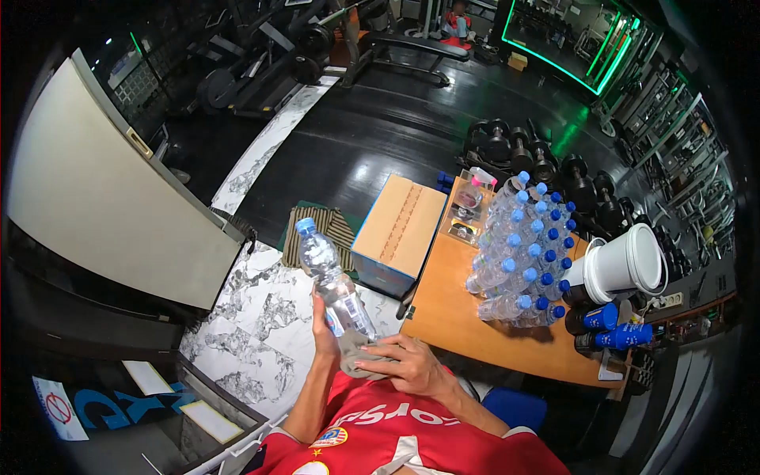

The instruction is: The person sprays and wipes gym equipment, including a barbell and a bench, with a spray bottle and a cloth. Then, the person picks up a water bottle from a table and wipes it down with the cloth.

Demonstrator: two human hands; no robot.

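A clear plastic bottle (327, 265) with a light blue cap leans up and to the left in front of my red shirt. My left hand (323, 326) is wrapped round its lower part. Against the bottle's bottom end lies a grey cloth (360, 356), with the fingers of my right hand (408, 364) pressed over it. Many similar bottles (514, 245), with light or dark blue caps, stand close together on the wooden table (443, 317) to the right.
A cardboard-topped box (400, 222) stands left of the table, beside a striped mat (328, 226). White buckets (625, 261) and blue-black containers (625, 336) are at the table's right end. Dumbbells (520, 149) lie behind. A person (457, 25) is far back.
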